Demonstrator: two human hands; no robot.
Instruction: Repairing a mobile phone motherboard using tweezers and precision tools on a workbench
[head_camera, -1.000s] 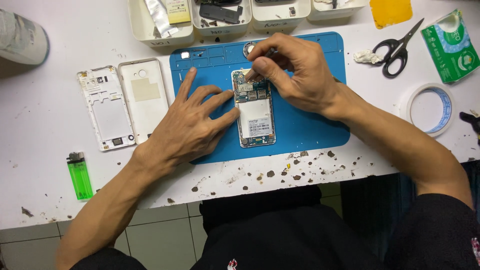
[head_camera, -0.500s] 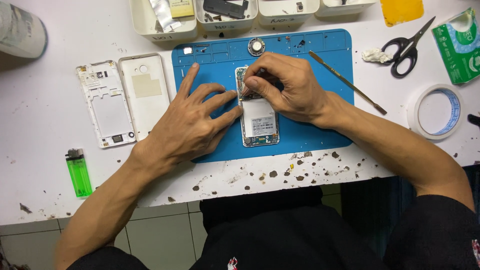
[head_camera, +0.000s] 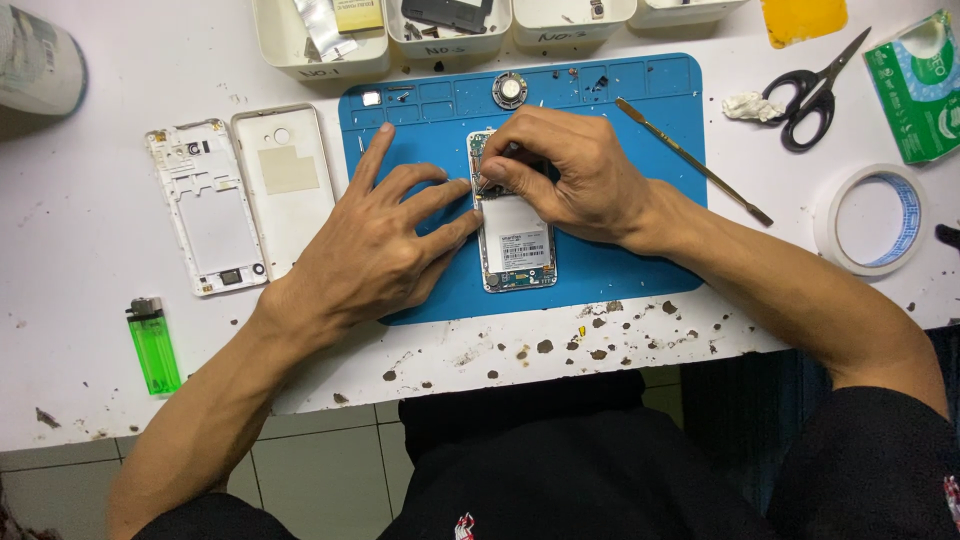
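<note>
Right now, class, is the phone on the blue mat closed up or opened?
Opened: the phone shows its bare insides, and its back cover lies apart on the table.

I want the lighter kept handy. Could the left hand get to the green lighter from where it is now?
Probably yes. The left hand rests on the blue mat beside the opened phone, and the green lighter lies on bare table beside that forearm, nothing between them.

Phone repair bench: blue work mat (head_camera: 620, 270), parts trays (head_camera: 320, 50).
</note>
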